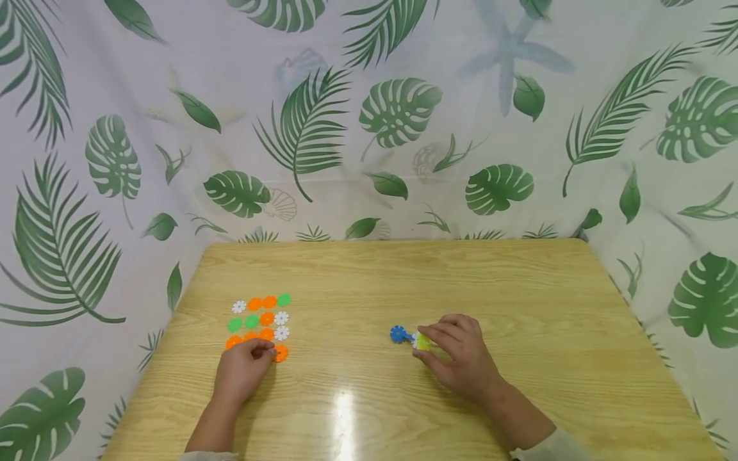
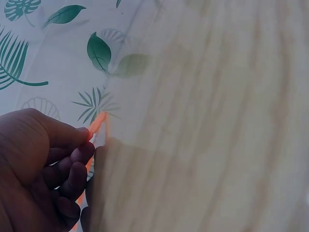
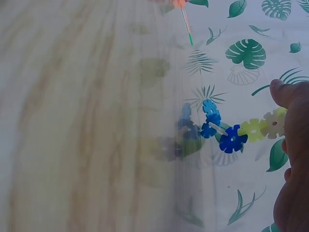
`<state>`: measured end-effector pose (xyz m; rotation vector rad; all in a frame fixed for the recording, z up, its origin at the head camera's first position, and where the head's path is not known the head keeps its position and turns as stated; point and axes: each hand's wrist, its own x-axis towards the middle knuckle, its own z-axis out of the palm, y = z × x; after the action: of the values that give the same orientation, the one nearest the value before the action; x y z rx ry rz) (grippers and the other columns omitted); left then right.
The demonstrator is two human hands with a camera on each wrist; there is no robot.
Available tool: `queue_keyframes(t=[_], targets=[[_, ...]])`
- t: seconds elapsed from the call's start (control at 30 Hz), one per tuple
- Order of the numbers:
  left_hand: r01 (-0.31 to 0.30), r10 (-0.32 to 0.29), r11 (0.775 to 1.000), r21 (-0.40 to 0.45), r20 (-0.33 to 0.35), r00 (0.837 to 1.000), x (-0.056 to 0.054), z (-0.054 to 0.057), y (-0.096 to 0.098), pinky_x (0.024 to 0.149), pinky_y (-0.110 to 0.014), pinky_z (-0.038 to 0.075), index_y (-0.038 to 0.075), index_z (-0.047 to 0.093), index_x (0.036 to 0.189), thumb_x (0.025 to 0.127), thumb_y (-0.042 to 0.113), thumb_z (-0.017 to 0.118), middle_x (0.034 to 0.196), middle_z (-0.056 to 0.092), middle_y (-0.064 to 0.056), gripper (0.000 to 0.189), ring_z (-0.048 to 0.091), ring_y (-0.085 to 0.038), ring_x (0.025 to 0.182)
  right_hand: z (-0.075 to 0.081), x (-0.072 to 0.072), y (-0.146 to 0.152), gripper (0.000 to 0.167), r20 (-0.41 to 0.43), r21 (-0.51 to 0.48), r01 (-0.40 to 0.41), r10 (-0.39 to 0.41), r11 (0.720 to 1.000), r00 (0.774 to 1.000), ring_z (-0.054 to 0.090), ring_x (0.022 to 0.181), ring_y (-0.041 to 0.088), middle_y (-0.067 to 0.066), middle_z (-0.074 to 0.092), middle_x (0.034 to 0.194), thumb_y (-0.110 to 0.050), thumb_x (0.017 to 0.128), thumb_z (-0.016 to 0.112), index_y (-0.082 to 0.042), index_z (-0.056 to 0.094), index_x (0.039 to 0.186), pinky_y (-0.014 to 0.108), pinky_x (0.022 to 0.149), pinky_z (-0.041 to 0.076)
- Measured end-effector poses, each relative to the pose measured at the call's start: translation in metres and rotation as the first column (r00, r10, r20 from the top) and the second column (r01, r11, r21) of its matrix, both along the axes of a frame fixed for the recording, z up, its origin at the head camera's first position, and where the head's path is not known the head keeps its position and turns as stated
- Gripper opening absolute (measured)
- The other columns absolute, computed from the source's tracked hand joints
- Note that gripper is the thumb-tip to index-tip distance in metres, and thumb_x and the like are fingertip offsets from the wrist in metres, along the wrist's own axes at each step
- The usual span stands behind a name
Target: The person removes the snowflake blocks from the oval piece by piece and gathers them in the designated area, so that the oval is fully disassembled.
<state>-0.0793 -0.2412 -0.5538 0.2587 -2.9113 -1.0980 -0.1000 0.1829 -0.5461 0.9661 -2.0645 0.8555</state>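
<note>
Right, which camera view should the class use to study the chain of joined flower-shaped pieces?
The right wrist view: the chain looks largest there, its blue and yellow pieces distinct. The head view shows it small, partly covered by the right hand. The left wrist view doesn't show it.

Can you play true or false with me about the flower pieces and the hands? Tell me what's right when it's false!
1. The right hand holds a chain of joined flower pieces. True.
2. The left hand holds that chain. False: it touches an orange flower piece.
3. The chain has blue pieces in it. True.
4. Every piece in the rows is green. False: there are orange and white ones too.
5. The cloth behind the table has green leaves on it. True.
6. The rows lie on the right side of the table. False: they lie on the left.
</note>
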Motion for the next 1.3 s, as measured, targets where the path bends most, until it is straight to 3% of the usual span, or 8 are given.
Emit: queue_keyframes(t=[0.27, 0.43, 0.77, 0.93, 1.13, 1.3], targets=[[0.008, -0.007, 0.997, -0.072, 0.012, 1.0, -0.004, 0.002, 0.001, 0.075, -0.039, 0.055, 0.01, 0.08, 0.099, 0.095, 0.024, 0.071, 0.088, 0.074, 0.003, 0.017, 0.067, -0.016, 0.081, 0.0, 0.001, 0.0, 0.041, 0.005, 0.0, -0.004, 0.004, 1.0, 1.0, 0.063, 0.098, 0.029, 0.003, 0.077, 0.101, -0.045, 0.098, 0.072, -0.007, 0.079, 0.112, 0.054, 0.087, 0.041], [0.001, 0.0, 0.998, -0.07, 0.017, 1.0, -0.004, 0.002, 0.002, 0.069, -0.034, 0.052, 0.008, 0.079, 0.098, 0.095, 0.023, 0.071, 0.084, 0.072, 0.003, 0.017, 0.063, -0.014, 0.076, -0.001, 0.001, 0.001, 0.04, 0.021, 0.015, -0.001, 0.001, 1.0, 1.0, 0.063, 0.099, 0.028, 0.003, 0.077, 0.102, -0.044, 0.097, 0.073, -0.007, 0.078, 0.113, 0.053, 0.089, 0.041], [-0.01, 0.011, 0.999, -0.047, 0.036, 0.999, -0.002, 0.004, 0.004, 0.073, -0.036, 0.054, 0.008, 0.08, 0.1, 0.095, 0.024, 0.071, 0.087, 0.073, 0.002, 0.019, 0.066, -0.015, 0.08, -0.001, 0.001, 0.003, 0.04, 0.02, 0.023, 0.004, -0.004, 1.0, 1.0, 0.062, 0.099, 0.027, 0.002, 0.077, 0.102, -0.045, 0.098, 0.072, -0.008, 0.078, 0.113, 0.053, 0.088, 0.041], [0.009, -0.01, 0.999, -0.047, -0.002, 1.0, -0.002, 0.006, 0.006, 0.074, -0.037, 0.056, 0.008, 0.08, 0.101, 0.097, 0.025, 0.07, 0.089, 0.075, 0.002, 0.02, 0.068, -0.015, 0.082, 0.0, 0.002, 0.004, 0.04, 0.022, 0.019, 0.0, -0.001, 1.0, 1.0, 0.062, 0.099, 0.027, 0.002, 0.077, 0.102, -0.044, 0.098, 0.072, -0.008, 0.078, 0.114, 0.053, 0.088, 0.041], [0.032, -0.029, 0.997, 0.067, -0.044, 0.999, -0.002, 0.017, 0.02, 0.07, -0.031, 0.056, 0.01, 0.08, 0.104, 0.099, 0.025, 0.071, 0.091, 0.075, 0.002, 0.018, 0.068, -0.014, 0.082, 0.0, 0.002, 0.004, 0.04, 0.023, 0.015, -0.002, 0.001, 1.0, 1.0, 0.062, 0.099, 0.027, 0.001, 0.077, 0.103, -0.044, 0.098, 0.073, -0.009, 0.079, 0.115, 0.053, 0.089, 0.041], [0.07, -0.06, 0.987, 0.147, -0.07, 0.996, -0.004, 0.029, 0.042, 0.072, -0.031, 0.056, 0.013, 0.081, 0.101, 0.097, 0.024, 0.074, 0.09, 0.074, 0.004, 0.013, 0.068, -0.013, 0.083, 0.0, 0.002, 0.004, 0.041, 0.015, 0.017, 0.007, -0.008, 1.0, 1.0, 0.062, 0.099, 0.027, 0.002, 0.076, 0.104, -0.046, 0.099, 0.07, -0.009, 0.078, 0.116, 0.053, 0.088, 0.041]])
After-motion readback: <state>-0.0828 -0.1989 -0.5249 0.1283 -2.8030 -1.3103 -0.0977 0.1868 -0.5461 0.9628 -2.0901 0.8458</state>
